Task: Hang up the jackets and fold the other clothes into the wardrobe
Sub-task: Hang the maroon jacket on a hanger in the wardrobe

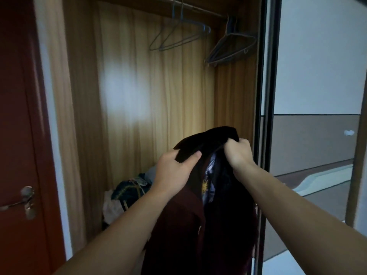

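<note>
I hold a dark maroon jacket [178, 231] up in front of the open wardrobe [127, 96]. My left hand [174, 171] grips its black collar on the left side. My right hand [238, 153] grips the collar on the right, and the jacket hangs down between my forearms, showing a patterned lining. Two empty wire hangers [178, 36] hang from the rail [198, 8] at the top. A bunch of several more hangers [230, 48] hangs at the rail's right end.
A heap of other clothes [127, 193] lies low in the wardrobe, left of the jacket. A red door [17, 135] with a metal handle [25, 201] stands at the left. The sliding mirrored wardrobe door [309, 96] is at the right.
</note>
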### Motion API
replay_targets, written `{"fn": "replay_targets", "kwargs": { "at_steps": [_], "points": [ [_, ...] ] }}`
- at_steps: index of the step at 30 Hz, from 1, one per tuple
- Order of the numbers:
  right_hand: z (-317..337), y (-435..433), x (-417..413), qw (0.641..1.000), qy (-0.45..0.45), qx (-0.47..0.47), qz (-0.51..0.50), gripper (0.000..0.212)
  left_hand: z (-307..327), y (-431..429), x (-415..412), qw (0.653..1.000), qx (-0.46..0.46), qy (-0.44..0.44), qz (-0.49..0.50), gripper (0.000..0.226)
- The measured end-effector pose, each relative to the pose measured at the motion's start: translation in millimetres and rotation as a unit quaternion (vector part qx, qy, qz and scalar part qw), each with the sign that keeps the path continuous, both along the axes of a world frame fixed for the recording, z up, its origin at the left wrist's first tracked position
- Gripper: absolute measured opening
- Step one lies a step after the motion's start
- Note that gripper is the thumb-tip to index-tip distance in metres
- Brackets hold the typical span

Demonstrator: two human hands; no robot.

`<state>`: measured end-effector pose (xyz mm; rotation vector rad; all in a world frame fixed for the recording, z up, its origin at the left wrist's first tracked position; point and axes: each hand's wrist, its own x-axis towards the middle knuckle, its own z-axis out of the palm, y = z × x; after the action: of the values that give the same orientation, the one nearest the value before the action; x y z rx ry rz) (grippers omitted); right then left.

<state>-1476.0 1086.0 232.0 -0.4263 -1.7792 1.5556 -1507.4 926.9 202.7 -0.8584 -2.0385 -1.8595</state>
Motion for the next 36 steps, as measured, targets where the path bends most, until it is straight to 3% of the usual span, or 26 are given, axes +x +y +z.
{"fn": "replay_targets", "kwargs": {
  "at_steps": [1,5,7,9,12,13,15,18,20,25,29,34,36],
  "points": [
    [7,-4,-10,1.000,0.007,-0.006,0.002,0.028,0,-6,-3,1.000,-0.003,0.020,-0.013,0.019],
    [33,-22,-45,0.998,0.035,-0.038,0.035,0.016,-2,-17,-18,0.991,-0.079,0.104,0.014,0.098],
    [44,-28,-60,0.997,0.045,-0.045,0.053,0.021,3,-12,-27,0.988,-0.091,0.111,0.049,0.106],
    [53,-28,-73,0.995,0.052,-0.040,0.070,0.029,13,-6,-38,0.990,-0.069,0.096,0.082,0.087],
    [66,-15,-90,0.993,0.059,-0.020,0.100,0.028,34,2,-64,0.990,-0.023,0.042,0.130,0.025],
    [71,-10,-95,0.992,0.061,-0.010,0.110,0.032,40,6,-72,0.991,-0.001,0.022,0.130,0.015],
    [82,1,-105,0.988,0.066,0.007,0.137,0.035,52,15,-87,0.991,0.059,-0.013,0.122,0.023],
    [102,20,-120,0.980,0.076,0.053,0.175,0.009,78,34,-104,0.979,0.164,-0.055,0.111,0.018],
    [114,32,-132,0.972,0.090,0.090,0.196,0.011,95,45,-114,0.967,0.216,-0.071,0.110,0.012],
    [129,64,-161,0.940,0.077,0.208,0.258,0.011,125,57,-140,0.945,0.291,-0.072,0.134,0.012],
    [131,85,-185,0.897,0.049,0.273,0.344,0.006,142,68,-166,0.942,0.296,-0.066,0.145,0.015],
    [143,92,-221,0.871,0.054,0.274,0.404,0.036,168,78,-204,0.942,0.289,-0.051,0.161,0.009],
    [152,92,-236,0.879,0.070,0.275,0.383,0.054,176,76,-227,0.943,0.283,-0.043,0.169,0.010]
  ]
}}
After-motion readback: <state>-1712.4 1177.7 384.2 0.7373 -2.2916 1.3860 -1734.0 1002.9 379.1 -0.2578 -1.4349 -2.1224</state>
